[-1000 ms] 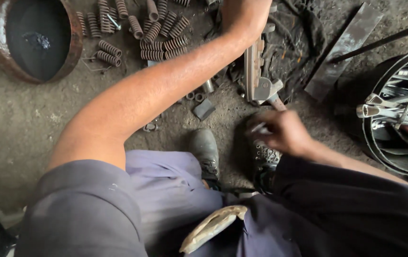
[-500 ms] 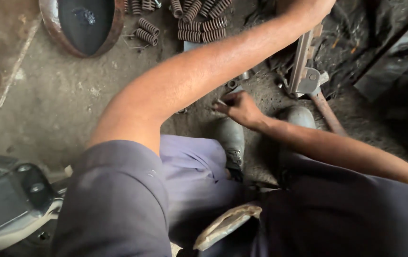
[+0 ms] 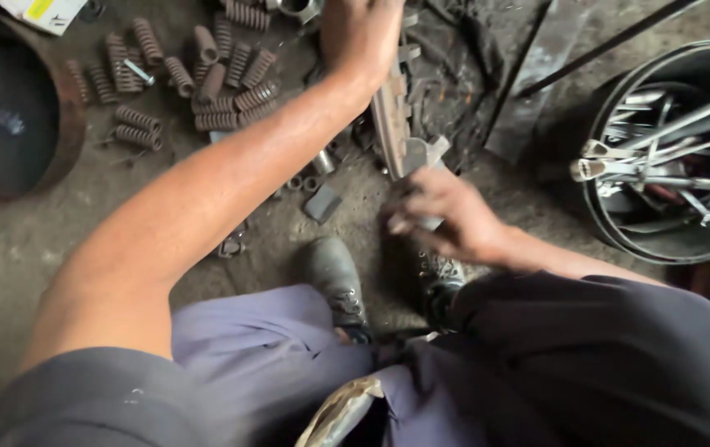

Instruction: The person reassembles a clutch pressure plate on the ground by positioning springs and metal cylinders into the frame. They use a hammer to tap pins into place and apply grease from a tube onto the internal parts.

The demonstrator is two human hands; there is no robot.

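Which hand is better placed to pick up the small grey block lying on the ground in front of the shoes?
Right, probably. The right hand hovers low beside the grey block, fingers loose. The left hand is stretched far forward, gripping the top of the long metal part.

Two hands, left [image 3: 361,33] and right [image 3: 446,217], two boots [image 3: 334,277], one bucket [image 3: 620,240], roughly twenty rusty springs [image 3: 214,79].
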